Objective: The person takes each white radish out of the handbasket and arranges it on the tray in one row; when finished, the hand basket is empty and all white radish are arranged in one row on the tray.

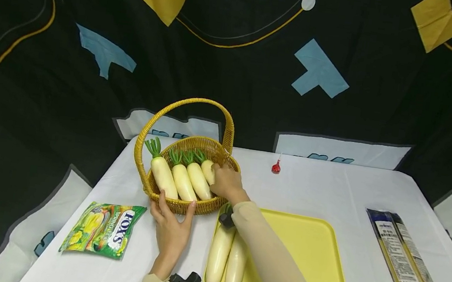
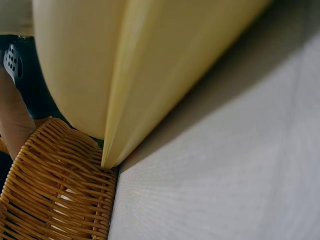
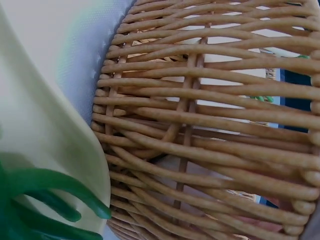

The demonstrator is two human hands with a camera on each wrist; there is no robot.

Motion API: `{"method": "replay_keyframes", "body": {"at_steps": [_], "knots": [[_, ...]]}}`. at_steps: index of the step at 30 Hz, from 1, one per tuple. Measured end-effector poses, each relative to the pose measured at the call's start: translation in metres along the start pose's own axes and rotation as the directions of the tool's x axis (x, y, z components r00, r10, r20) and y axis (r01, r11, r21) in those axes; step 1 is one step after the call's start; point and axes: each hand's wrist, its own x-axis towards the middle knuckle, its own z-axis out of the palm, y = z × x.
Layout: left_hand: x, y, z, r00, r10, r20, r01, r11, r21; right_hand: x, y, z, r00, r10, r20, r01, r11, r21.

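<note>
A wicker basket with a tall hoop handle holds several white radishes with green tops. My right hand reaches over the basket's right side and holds the rightmost radish; part of its fingers is hidden. At the front of the basket, my left hand touches the wicker with thumb and fingers spread. Two more white radishes lie side by side on a yellow tray, under my right forearm. The right wrist view shows the basket's woven wall close up.
A green Fox's candy bag lies left of my left hand. Long flat packages lie at the table's right side. A small red object sits toward the back of the white-covered table, before a black curtain.
</note>
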Motion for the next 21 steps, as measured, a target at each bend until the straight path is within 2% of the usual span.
{"method": "replay_keyframes", "body": {"at_steps": [11,21], "knots": [[0.0000,-0.0002,-0.0008,1.000,0.003,-0.005,-0.003,1.000,-0.003,0.0029,-0.0034,-0.0022,0.999,0.015,0.045,-0.015,1.000,-0.004],[0.0000,-0.0007,0.0000,1.000,0.011,-0.011,-0.011,1.000,-0.005,0.0032,-0.0024,-0.0016,0.999,0.014,0.049,-0.017,0.998,0.062]]}}
